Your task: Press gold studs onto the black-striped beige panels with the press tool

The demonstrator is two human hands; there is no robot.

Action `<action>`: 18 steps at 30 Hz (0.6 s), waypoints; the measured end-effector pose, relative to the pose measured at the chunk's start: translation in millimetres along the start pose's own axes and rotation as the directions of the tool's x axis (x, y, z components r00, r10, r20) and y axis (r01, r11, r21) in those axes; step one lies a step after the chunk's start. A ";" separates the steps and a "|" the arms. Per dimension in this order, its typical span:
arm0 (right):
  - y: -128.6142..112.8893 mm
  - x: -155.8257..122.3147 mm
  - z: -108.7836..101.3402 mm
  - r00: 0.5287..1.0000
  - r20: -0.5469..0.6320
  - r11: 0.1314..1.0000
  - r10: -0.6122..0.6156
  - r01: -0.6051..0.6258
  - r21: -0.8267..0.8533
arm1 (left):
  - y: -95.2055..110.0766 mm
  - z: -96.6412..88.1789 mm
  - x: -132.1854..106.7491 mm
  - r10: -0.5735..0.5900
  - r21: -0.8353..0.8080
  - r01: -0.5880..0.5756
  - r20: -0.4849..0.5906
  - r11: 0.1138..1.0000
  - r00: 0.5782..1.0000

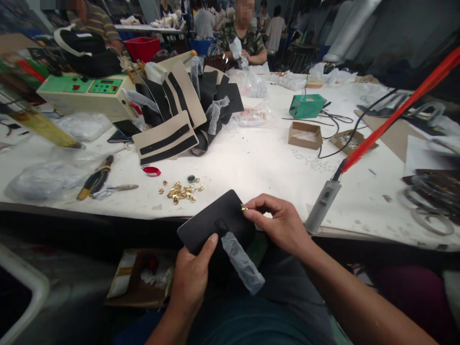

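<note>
My left hand (194, 273) grips a black leather panel (201, 221) by its lower left side, thumb on top, just in front of the table edge. A strap wrapped in clear plastic (241, 262) hangs from the panel's middle, below a small stitched rectangle. Between thumb and forefinger my right hand (276, 218) pinches a small gold metal fitting (245, 208) at the panel's right edge. On the table beyond lies a loose pile of similar gold fittings (180, 191), with a small teal-rimmed round container (191, 178) beside it.
Stacked black and beige panels (183, 96) stand behind the fittings. Pliers (97, 179) lie at left, near plastic bags (39, 179). A grey device on an orange cord (324, 203) hangs at right. Small cardboard boxes (305, 135) sit farther back. A co-worker (244, 40) sits across the table.
</note>
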State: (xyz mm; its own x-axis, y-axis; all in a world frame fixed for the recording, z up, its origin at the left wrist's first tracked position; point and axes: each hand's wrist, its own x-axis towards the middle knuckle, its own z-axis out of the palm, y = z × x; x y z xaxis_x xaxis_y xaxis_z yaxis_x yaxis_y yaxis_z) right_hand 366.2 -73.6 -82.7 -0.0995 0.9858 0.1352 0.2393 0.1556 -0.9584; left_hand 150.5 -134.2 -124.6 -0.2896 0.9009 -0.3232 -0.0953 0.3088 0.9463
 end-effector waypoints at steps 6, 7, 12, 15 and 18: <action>-2.1 -32.6 21.1 0.994 -0.009 0.992 -0.106 0.105 -0.068 | 24.0 16.3 -12.7 0.105 0.158 -0.117 0.082 0.980 0.991; -0.1 -34.3 21.8 0.994 -0.034 0.992 -0.106 0.103 -0.075 | 26.0 17.9 -14.6 0.126 0.172 -0.139 0.082 0.975 0.989; -2.7 -42.4 18.9 0.980 -0.093 0.979 -0.175 0.163 -0.124 | 28.1 22.2 -24.4 0.181 0.216 -0.192 0.068 0.957 0.981; -7.6 -46.1 16.7 0.960 -0.101 0.953 -0.263 0.242 -0.182 | 27.8 24.4 -30.0 0.205 0.207 -0.212 0.055 0.955 0.977; -8.5 -47.0 14.7 0.957 -0.085 0.944 -0.279 0.257 -0.206 | 28.0 26.0 -33.3 0.237 0.228 -0.244 0.057 0.943 0.970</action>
State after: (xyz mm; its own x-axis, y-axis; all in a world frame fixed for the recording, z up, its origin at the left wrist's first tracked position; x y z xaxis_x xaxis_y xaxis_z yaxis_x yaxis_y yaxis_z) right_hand 354.6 -122.2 -84.6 -0.0802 0.9050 0.4178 0.3990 0.4132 -0.8186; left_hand 182.3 -147.6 -87.5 -0.2488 0.9644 -0.0894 0.1976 0.1409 0.9701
